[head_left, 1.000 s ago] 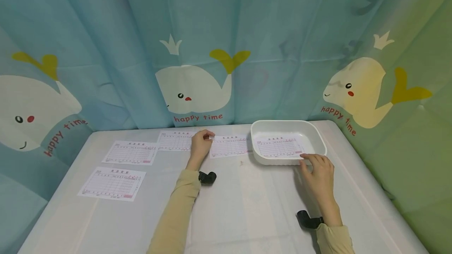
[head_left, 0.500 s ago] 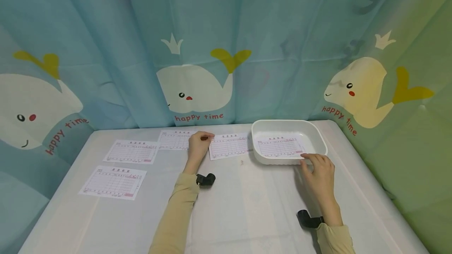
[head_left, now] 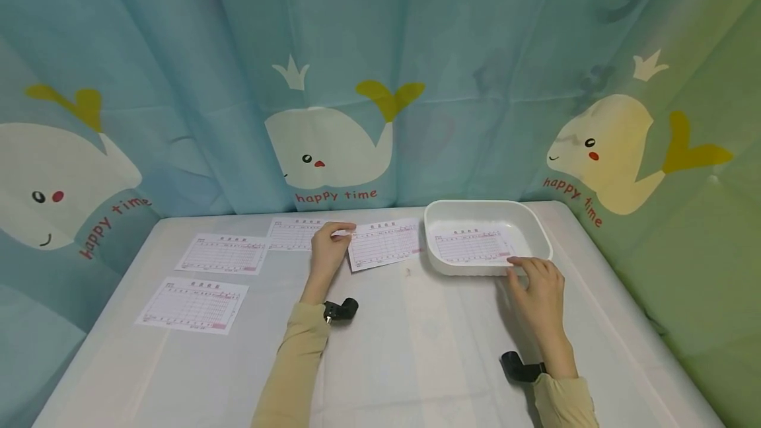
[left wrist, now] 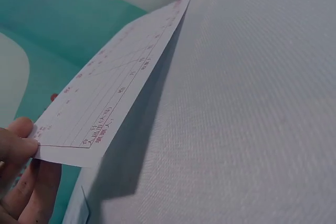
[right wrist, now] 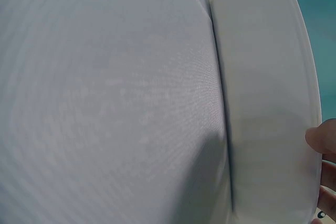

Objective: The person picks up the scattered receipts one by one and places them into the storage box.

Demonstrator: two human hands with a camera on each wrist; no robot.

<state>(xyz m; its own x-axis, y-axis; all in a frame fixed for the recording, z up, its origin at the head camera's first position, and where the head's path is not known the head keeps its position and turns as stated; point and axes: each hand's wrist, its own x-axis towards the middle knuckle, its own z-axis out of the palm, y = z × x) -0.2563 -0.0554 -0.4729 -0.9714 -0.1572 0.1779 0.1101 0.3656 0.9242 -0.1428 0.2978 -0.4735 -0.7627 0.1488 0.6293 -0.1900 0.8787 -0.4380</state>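
My left hand pinches the upper left corner of a white printed form with pink and dark ruled lines. In the left wrist view, thumb and fingers grip its corner, and the near edge of the sheet is raised over the cloth with a shadow beneath. The form's right end lies beside a white plastic tray. At the tray's front rim, my right hand holds on, its thumb outside the wall in the right wrist view and the fingers at the inner side. Another printed form lies flat inside the tray.
Several similar sheets lie on the white tablecloth to the left: a back form partly covered by my left hand, a middle form and a front form. A blue-green whale-print curtain stands behind the table.
My left hand has drawn slightly left and nearer, and the form in it has tilted, its left edge now raised from the cloth. The right hand stays at the tray's rim.
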